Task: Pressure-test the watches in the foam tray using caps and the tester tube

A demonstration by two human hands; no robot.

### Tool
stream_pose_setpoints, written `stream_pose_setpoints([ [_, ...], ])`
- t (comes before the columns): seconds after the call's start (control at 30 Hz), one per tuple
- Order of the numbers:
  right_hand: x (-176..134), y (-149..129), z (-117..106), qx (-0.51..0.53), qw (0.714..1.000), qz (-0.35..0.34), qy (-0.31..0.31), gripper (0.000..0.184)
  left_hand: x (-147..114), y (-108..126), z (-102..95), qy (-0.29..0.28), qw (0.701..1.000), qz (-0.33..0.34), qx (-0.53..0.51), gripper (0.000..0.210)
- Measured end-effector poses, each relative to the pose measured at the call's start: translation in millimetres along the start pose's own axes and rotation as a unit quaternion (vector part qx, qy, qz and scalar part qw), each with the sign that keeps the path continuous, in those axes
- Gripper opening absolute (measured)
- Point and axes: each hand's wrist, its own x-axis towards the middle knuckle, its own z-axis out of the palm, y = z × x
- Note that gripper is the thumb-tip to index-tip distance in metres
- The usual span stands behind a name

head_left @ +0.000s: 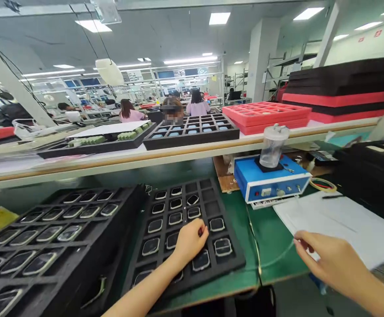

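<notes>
My left hand (192, 237) is over the middle of a black foam tray (234, 263) with square pockets. Its fingers are curled together, and whatever they may hold is hidden. Square watch-like frames with dark glass, such as the watch case (223, 247) at the near right, lie in many of the pockets. One watch case (192, 200) sits askew in its pocket beyond my hand. On the right, my right hand (327, 255) pinches a thin clear tube (279, 259) above the bench, beside white paper (340, 224). The tube trails left from the fingers.
A second black tray (89, 253) of watch cases stands stacked at left. Behind the paper is a blue control box (271, 178) carrying a clear canister (274, 147). A shelf edge (179, 154) crosses above the bench, bearing red foam trays (266, 115). A cable (254, 237) runs down the bench.
</notes>
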Motion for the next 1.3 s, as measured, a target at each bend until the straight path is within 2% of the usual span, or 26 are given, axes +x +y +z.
stream_pose_setpoints([
  [0.03, -6, -5, 2, 0.016, 0.997, 0.039, -0.063, 0.026, 0, 0, -0.4, -0.002, 1.000, 0.006, -0.002, 0.020],
  [0.1, -10, -9, 9, 0.089, 0.972, 0.124, -0.176, 0.031, 1, 1, -0.3, -0.003, 1.000, 0.012, -0.007, 0.020],
  [0.17, -8, -11, 20, 0.178, 0.929, 0.212, -0.246, 0.035, 1, 1, 0.1, -0.002, 1.000, 0.014, -0.011, 0.022],
  [0.2, -6, -12, 26, 0.191, 0.914, 0.236, -0.270, 0.037, 0, 2, 0.1, -0.001, 1.000, 0.016, -0.012, 0.023],
  [0.23, -3, -14, 32, 0.183, 0.910, 0.250, -0.275, 0.039, 0, 2, -0.4, 0.001, 1.000, 0.020, -0.014, 0.023],
  [0.33, 3, -17, 41, 0.128, 0.925, 0.262, -0.244, 0.042, -5, 5, -5.2, 0.002, 0.999, 0.038, -0.016, 0.022],
  [0.4, 1, -15, 38, 0.067, 0.942, 0.256, -0.206, 0.047, -7, 7, -10.9, -0.003, 0.998, 0.053, -0.017, 0.022],
  [0.47, -7, -7, 34, 0.014, 0.941, 0.276, -0.195, 0.053, -3, 10, -16.8, -0.017, 0.997, 0.069, -0.017, 0.022],
  [0.53, -17, 3, 32, 0.086, 0.903, 0.344, -0.241, 0.051, 8, 12, -21.4, -0.042, 0.995, 0.085, -0.020, 0.017],
  [0.6, -24, 8, 34, 0.271, 0.854, 0.370, -0.245, 0.043, 26, 15, -23.4, -0.081, 0.991, 0.104, -0.026, 0.010],
  [0.67, -27, 7, 39, 0.449, 0.800, 0.350, -0.191, 0.037, 44, 18, -22.6, -0.126, 0.984, 0.118, -0.031, 0.005],
  [0.73, -26, 0, 46, 0.555, 0.750, 0.328, -0.146, 0.030, 56, 21, -19.4, -0.167, 0.978, 0.120, -0.034, 0.009],
  [0.8, -21, -13, 52, 0.603, 0.718, 0.312, -0.155, 0.025, 59, 26, -14.6, -0.192, 0.975, 0.107, -0.037, 0.013],
  [0.87, -15, -27, 56, 0.619, 0.703, 0.283, -0.204, 0.024, 58, 31, -9.9, -0.203, 0.974, 0.083, -0.051, 0.013],
  [0.97, 1, -50, 61, 0.631, 0.692, 0.225, -0.268, 0.022, 55, 34, -7.6, -0.201, 0.973, 0.041, -0.107, 0.008],
  [1.07, 26, -71, 68, 0.648, 0.697, 0.162, -0.262, 0.023, 55, 23, -14.3, -0.196, 0.958, 0.007, -0.210, 0.021],
  [1.17, 58, -85, 83, 0.668, 0.721, 0.080, -0.167, 0.023, 53, 5, -20.7, -0.192, 0.916, -0.022, -0.352, 0.037],
  [1.23, 79, -91, 96, 0.671, 0.737, 0.020, -0.086, 0.023, 49, -7, -19.0, -0.182, 0.874, -0.041, -0.448, 0.048],
  [1.3, 96, -95, 112, 0.662, 0.748, -0.021, -0.044, 0.027, 45, -16, -12.6, -0.172, 0.829, -0.059, -0.528, 0.055],
])
